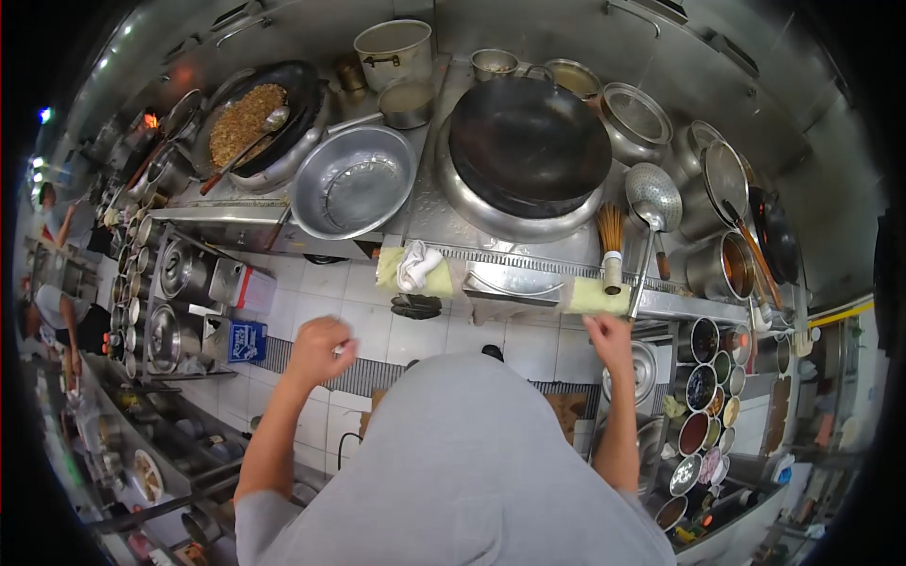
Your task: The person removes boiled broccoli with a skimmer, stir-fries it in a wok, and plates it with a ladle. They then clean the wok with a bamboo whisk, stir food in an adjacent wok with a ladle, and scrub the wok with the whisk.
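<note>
My left hand (324, 349) is curled into a fist above the tiled floor, left of my body. A small pale spot shows at its fingers; I cannot make out what it is. My right hand (610, 338) is also curled, close to the lower end of the long handle of a perforated skimmer (654, 196). Whether it touches that handle is unclear, and its palm side is hidden. Beside the skimmer lies a bamboo brush (612, 247). Ahead, a dark wok (530, 146) sits on the burner ring (453, 193).
A metal basin (354, 184) stands left of the wok. Beyond it, a second wok (307, 90) holds browned, crumbly food and a ladle (276, 119). A white cloth (417, 265) lies on the stove's front edge. Seasoning containers (694, 432) fill the right side. People work at far left.
</note>
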`<control>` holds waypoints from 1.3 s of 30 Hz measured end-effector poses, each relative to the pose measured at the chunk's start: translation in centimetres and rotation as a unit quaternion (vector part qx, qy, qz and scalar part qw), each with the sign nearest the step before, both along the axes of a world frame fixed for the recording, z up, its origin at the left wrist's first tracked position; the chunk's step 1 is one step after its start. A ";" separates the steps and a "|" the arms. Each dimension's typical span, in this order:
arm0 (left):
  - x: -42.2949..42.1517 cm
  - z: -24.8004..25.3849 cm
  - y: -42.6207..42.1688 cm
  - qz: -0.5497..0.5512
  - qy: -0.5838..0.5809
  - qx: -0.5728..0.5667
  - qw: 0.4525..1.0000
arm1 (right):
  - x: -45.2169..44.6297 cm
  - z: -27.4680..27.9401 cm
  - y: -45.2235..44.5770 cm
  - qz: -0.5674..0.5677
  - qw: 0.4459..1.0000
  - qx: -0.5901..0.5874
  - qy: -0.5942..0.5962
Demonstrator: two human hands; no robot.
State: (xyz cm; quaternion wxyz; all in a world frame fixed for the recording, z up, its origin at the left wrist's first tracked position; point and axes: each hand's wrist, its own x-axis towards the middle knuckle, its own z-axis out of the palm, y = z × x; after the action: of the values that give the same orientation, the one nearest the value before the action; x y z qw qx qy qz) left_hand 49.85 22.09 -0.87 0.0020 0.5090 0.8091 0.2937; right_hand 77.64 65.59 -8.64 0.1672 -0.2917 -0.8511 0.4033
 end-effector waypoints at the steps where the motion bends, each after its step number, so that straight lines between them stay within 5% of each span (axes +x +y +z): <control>1: -0.1 1.6 2.7 -0.049 0.024 0.016 0.998 | -3.4 3.0 -1.1 0.067 0.996 0.065 0.002; 3: -0.1 5.3 7.1 -0.139 0.062 0.037 0.988 | -8.5 7.7 -2.2 0.215 0.968 0.127 0.027; 8: 0.6 14.8 8.0 -0.204 0.148 0.086 0.964 | -10.4 19.0 -2.7 0.333 0.900 0.269 0.075; 13: 1.5 12.5 2.3 -0.124 0.125 0.083 0.981 | -4.0 20.3 -2.7 0.229 0.951 0.209 0.017; 16: 2.5 6.7 0.4 -0.041 0.090 0.083 0.992 | 0.2 12.1 -3.0 0.044 0.995 0.065 0.056; 19: 3.7 3.3 0.2 0.043 0.048 0.074 0.995 | 2.4 -2.4 -2.2 -0.160 0.982 -0.044 0.090; 21: 4.0 3.3 1.1 0.024 0.032 0.073 0.997 | 6.4 -19.5 1.1 -0.186 0.972 -0.088 -0.117; 23: 4.1 3.6 2.1 -0.016 0.029 0.067 0.997 | 14.2 -32.3 -0.6 0.000 0.886 0.123 -0.448; 26: 3.9 4.0 2.7 -0.056 0.035 0.065 0.996 | 12.7 -27.5 -4.1 -0.025 0.906 -0.009 -0.422; 28: 2.7 0.5 1.8 -0.012 0.043 0.038 0.998 | 12.0 -25.4 -5.6 -0.011 0.925 0.001 -0.379; 31: 0.4 -11.3 -1.4 0.091 -0.014 -0.092 0.991 | 11.3 -24.6 -7.0 -0.116 0.933 0.129 -0.315; 33: -1.6 -20.6 -6.6 0.167 -0.095 -0.315 0.930 | 10.7 -24.1 -6.7 -0.057 0.946 0.146 -0.284; 35: -1.2 -24.5 -12.5 0.306 -0.134 -0.383 0.861 | 10.1 -23.6 -6.6 -0.007 0.953 0.163 -0.255; 37: -1.0 -26.9 -14.1 0.557 -0.186 -0.237 0.774 | 10.2 -23.9 -4.9 0.137 0.932 0.161 -0.294; 39: -3.1 -33.5 -19.7 0.686 -0.238 -0.037 0.687 | 10.5 -24.4 -2.8 0.191 0.918 0.211 -0.277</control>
State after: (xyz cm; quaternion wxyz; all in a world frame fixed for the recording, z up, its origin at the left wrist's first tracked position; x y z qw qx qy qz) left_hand 46.74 2.35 -34.35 0.0111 -0.2754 0.9150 0.2945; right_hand 88.12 62.80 -33.06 -0.0974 -0.1814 -0.9682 0.1418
